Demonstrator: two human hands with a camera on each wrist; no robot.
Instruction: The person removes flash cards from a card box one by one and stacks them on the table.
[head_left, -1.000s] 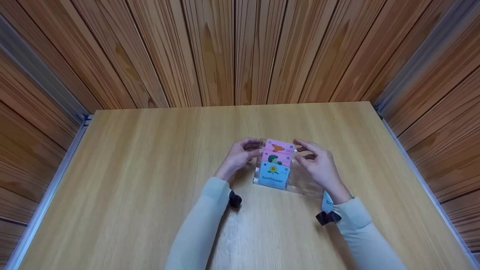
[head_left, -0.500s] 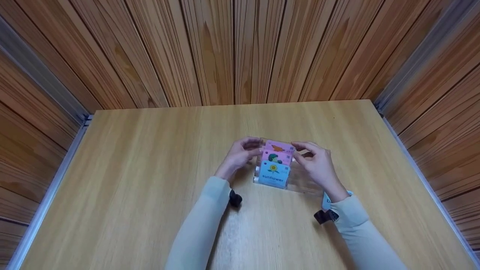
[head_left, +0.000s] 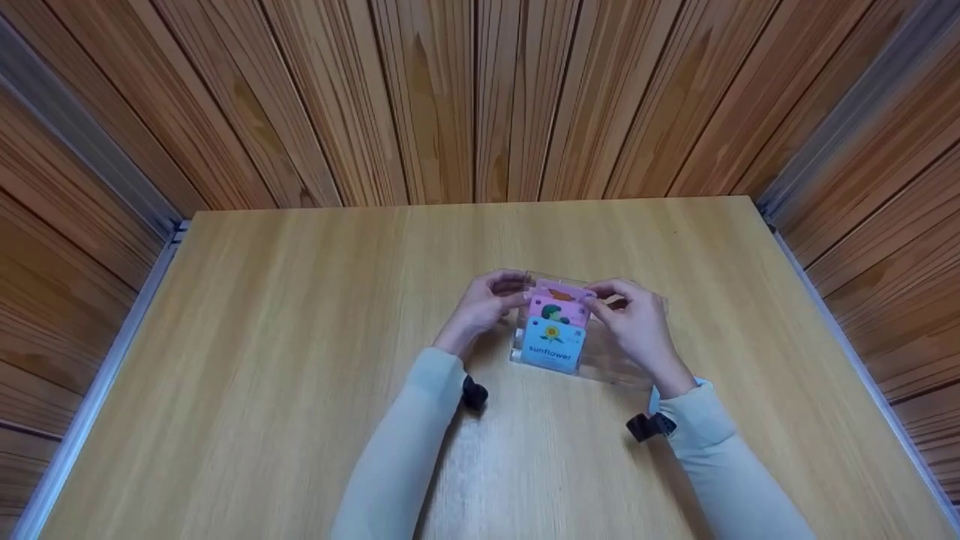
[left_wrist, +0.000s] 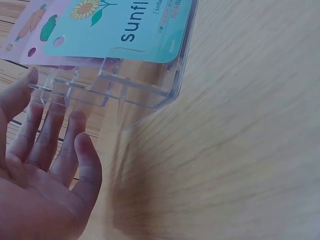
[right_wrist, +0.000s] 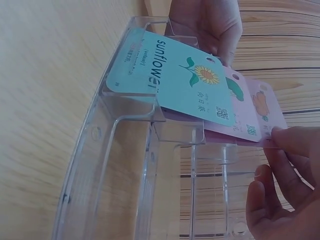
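A clear plastic tiered card holder (head_left: 615, 364) stands on the table, with three picture cards stepped up its left side. The blue sunflower card (head_left: 553, 345) is lowest and in front. Behind it comes a pink card with a green vegetable (head_left: 559, 311), then a pink card with an orange carrot-like picture (right_wrist: 261, 102) at the top. My left hand (head_left: 482, 304) grips the holder's left side, thumb in front and fingers behind. With thumb and forefinger, my right hand (head_left: 631, 319) pinches the right edge of the top pink card; its other fingers curl loosely.
Another blue card (head_left: 655, 401) shows beside my right wrist, mostly hidden by it. Empty clear tiers (right_wrist: 135, 175) of the holder stretch right of the cards. Wood-plank walls enclose the wooden table (head_left: 300, 337) at the back and sides.
My right hand has shifted left and its thumb and forefinger have come together on the top pink card. That card sits lower behind the vegetable card. The left hand stays at the holder's side.
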